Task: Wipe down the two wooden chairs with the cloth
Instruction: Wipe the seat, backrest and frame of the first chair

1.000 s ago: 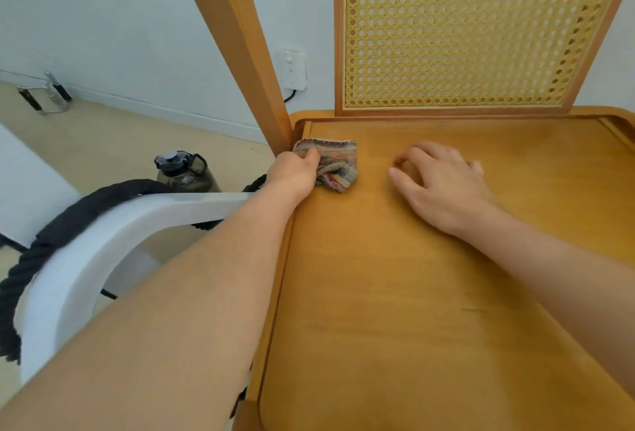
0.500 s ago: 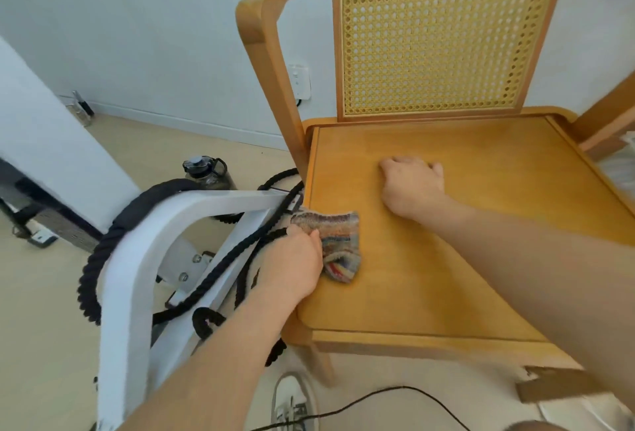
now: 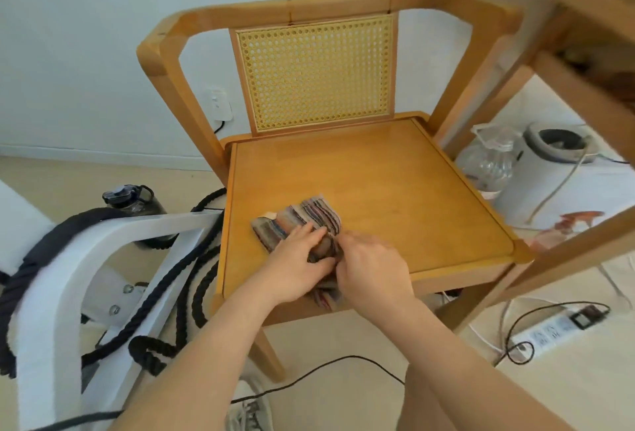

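Chair (image 3: 395, 183) seat mid-wipe: both hands, left hand (image 3: 295, 269) and right hand (image 3: 371, 269), pinch the cloth (image 3: 302, 217) at its front edge; second chair seemingly untouched.

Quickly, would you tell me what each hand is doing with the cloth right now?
Left hand: closed on the cloth, on the chair seat.
Right hand: also gripping the cloth.

Both bare forearms reach forward from the near edge and converge toward the middle. The left hand (image 3: 298, 267) lies palm down with fingers (image 3: 311, 235) stretched forward and slightly spread. The right hand (image 3: 372, 270) sits just beside it, knuckles up, fingers curled inward, touching the left
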A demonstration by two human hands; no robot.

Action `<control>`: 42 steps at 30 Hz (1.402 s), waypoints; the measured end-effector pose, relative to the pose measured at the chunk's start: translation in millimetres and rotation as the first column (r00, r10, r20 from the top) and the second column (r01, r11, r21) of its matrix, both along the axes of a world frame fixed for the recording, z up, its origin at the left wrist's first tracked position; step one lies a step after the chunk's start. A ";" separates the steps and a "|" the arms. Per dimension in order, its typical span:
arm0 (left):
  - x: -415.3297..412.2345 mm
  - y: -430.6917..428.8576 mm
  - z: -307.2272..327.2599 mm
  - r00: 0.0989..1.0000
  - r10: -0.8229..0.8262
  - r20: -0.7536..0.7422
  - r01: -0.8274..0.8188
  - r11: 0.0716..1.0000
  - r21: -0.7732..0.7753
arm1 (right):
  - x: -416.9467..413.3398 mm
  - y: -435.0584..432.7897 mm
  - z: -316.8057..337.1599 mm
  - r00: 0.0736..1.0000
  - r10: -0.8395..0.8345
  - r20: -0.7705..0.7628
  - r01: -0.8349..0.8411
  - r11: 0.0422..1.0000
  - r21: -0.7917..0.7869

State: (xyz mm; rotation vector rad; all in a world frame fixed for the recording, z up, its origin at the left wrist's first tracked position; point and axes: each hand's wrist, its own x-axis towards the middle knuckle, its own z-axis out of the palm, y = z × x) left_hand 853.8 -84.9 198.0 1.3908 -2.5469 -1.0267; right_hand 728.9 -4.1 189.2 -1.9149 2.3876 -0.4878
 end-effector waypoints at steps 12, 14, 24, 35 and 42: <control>42.6 -15.6 -37.2 0.929 0.362 0.073 -0.296 0.849 -0.438 | 51.5 -51.2 -21.9 0.960 0.279 -0.015 -0.270 0.940 0.210; 40.5 -13.8 -40.1 0.928 0.356 0.111 -0.270 0.848 -0.455 | 18.8 -41.9 -20.0 0.972 0.236 -0.021 -0.226 0.949 0.220; 38.4 -13.7 -42.2 0.905 0.372 0.208 -0.249 0.857 -0.451 | -33.3 -13.3 -17.9 0.988 -0.131 -0.076 0.145 0.961 0.235; 39.7 -12.4 -38.9 0.902 0.404 0.153 -0.297 0.837 -0.459 | -120.2 18.7 -15.4 0.961 -0.276 -0.021 0.275 0.941 0.200; 35.5 -10.0 -38.3 0.890 0.420 0.175 -0.305 0.837 -0.455 | -30.6 -2.2 -26.9 0.995 -0.082 -0.057 0.086 0.994 0.073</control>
